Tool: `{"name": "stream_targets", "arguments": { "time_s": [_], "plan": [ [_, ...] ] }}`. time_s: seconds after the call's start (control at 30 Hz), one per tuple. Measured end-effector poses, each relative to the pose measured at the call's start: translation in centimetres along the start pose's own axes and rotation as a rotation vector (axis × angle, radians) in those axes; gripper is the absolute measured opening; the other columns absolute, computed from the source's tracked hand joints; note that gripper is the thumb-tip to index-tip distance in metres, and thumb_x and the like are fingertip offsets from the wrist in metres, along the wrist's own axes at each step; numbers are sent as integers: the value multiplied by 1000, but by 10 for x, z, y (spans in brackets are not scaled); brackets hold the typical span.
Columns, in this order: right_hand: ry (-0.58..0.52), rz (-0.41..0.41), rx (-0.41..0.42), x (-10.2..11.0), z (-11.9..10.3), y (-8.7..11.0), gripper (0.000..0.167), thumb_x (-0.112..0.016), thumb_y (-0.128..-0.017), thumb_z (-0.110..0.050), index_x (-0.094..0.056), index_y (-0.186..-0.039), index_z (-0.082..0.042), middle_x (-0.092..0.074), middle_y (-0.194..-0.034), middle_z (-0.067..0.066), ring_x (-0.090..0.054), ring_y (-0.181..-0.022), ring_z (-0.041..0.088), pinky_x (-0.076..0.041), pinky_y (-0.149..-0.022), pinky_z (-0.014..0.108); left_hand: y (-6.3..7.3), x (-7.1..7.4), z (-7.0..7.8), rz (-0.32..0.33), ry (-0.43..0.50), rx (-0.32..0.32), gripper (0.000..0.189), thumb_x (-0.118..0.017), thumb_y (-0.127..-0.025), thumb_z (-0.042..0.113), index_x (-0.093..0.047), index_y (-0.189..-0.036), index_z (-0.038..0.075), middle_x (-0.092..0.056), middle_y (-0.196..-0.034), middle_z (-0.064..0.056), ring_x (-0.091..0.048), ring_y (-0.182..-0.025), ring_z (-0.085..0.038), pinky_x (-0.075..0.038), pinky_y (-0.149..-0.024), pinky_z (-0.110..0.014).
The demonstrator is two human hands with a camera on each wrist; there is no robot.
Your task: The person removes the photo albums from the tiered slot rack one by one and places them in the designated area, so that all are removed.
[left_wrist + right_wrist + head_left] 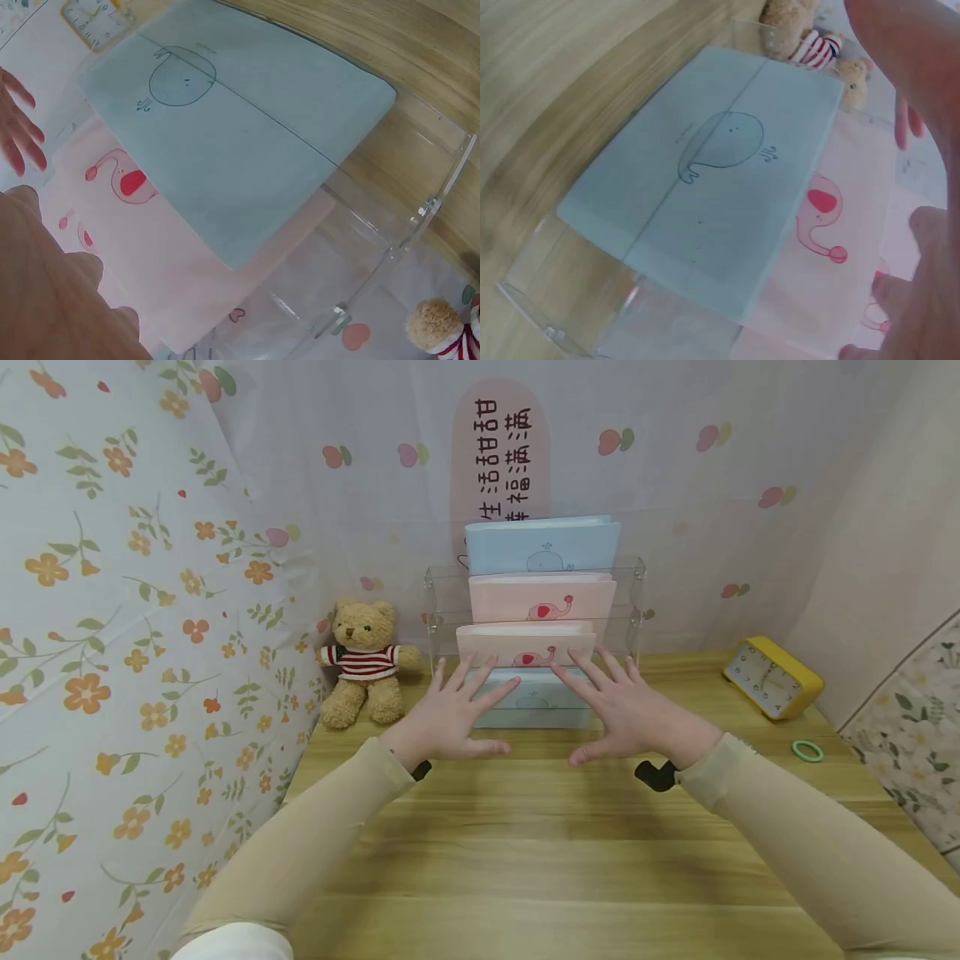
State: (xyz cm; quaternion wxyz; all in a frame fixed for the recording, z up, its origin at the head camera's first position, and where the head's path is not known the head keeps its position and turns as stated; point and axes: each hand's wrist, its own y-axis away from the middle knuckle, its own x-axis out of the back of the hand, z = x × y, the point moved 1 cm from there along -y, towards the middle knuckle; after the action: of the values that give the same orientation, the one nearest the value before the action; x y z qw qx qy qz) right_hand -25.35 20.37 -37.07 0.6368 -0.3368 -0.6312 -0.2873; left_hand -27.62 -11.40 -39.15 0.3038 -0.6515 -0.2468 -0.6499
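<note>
Both hands hover with fingers spread in front of a clear tiered rack [633, 610]. My left hand [442, 718] is at the left of the lowest tier, my right hand [626, 706] at its right, and neither grips anything. In the rack stand light blue and pink notebooks. A blue notebook [247, 135] with a whale drawing is in front, partly behind the fingers in the head view. Behind it rises a pink notebook [817, 277] with a red elephant, then another pink notebook [540, 597], and a blue notebook [543, 543] at the top back.
A teddy bear [365, 652] in a striped sweater sits left of the rack. To the right lie a yellow alarm clock [772, 677] and a green ring [807, 751]. The wooden table [525, 860] meets a patterned curtain [135, 610] on the left.
</note>
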Motion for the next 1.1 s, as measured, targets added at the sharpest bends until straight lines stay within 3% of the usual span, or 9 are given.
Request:
{"name": "stream_targets", "arguments": {
  "time_s": [0.1, 0.2, 0.3, 0.43, 0.6, 0.73, 0.8, 0.93, 1.1],
  "plan": [
    [-14, 68, 8, -3, 1, -2, 135, -79, -79, -85, -14, -179, -19, -12, -185, 22, -12, -165, 66, -23, -121, 91, 0, -2, -4, 24, 29, 39, 101, -57, -99, 82, -4, -177, 44, 8, -188, -8, 14, -173, -44, 1, -132, -82],
    [-43, 200, -1, -9, 4, -4, 123, -85, -84, -72, -26, -176, -15, -29, -178, 25, -31, -159, 60, -35, -122, 82, -1, -6, -10, 83, 66, 101, 100, -58, -100, 80, -6, -177, 43, 14, -188, -6, 21, -172, -42, 4, -133, -80],
    [-85, 344, -40, -16, 8, -7, 104, -90, -88, -58, -44, -166, -6, -50, -159, 26, -55, -139, 50, -51, -116, 68, -1, -15, -19, 182, 114, 169, 100, -59, -102, 75, -7, -179, 37, 17, -187, -8, 20, -171, -43, 0, -135, -78],
    [-148, 450, -122, -29, 15, -10, 84, -91, -92, -45, -55, -151, 3, -60, -138, 26, -62, -117, 42, -58, -103, 59, 2, -34, -32, 349, 260, 297, 101, -62, -105, 66, -4, -179, 31, 10, -187, -16, 7, -172, -50, -13, -133, -79],
    [-271, 464, -243, -48, 21, -13, 77, -87, -97, -39, -52, -149, 6, -57, -137, 28, -63, -113, 43, -60, -96, 61, 10, -66, -50, 536, 591, 494, 98, -64, -109, 55, 1, -179, 33, -8, -187, -15, -14, -172, -44, -24, -134, -73],
    [-380, 420, -353, -60, 26, -15, 77, -81, -101, -43, -48, -152, 4, -54, -141, 29, -64, -118, 45, -60, -94, 62, 15, -91, -62, 575, 868, 583, 95, -65, -110, 51, -1, -178, 37, -24, -184, -15, -29, -169, -40, -30, -134, -66],
    [-440, 394, -397, -64, 29, -16, 78, -78, -103, -46, -46, -155, 3, -54, -144, 29, -62, -125, 48, -58, -100, 64, 15, -104, -68, 579, 965, 589, 90, -66, -111, 45, -8, -179, 34, -34, -179, -20, -39, -163, -43, -38, -131, -65],
    [-537, 375, -448, -70, 31, -18, 80, -76, -105, -46, -43, -157, 4, -56, -146, 31, -60, -136, 52, -51, -114, 68, 14, -122, -73, 573, 1045, 572, 78, -65, -113, 36, -23, -177, 25, -48, -170, -25, -56, -150, -46, -50, -123, -61],
    [-641, 382, -474, -75, 29, -25, 81, -76, -105, -44, -40, -160, 4, -57, -152, 31, -59, -139, 52, -49, -119, 67, 12, -133, -75, 574, 1062, 580, 63, -62, -115, 33, -39, -172, 22, -52, -167, -24, -62, -144, -46, -55, -117, -60]
  ]
}}
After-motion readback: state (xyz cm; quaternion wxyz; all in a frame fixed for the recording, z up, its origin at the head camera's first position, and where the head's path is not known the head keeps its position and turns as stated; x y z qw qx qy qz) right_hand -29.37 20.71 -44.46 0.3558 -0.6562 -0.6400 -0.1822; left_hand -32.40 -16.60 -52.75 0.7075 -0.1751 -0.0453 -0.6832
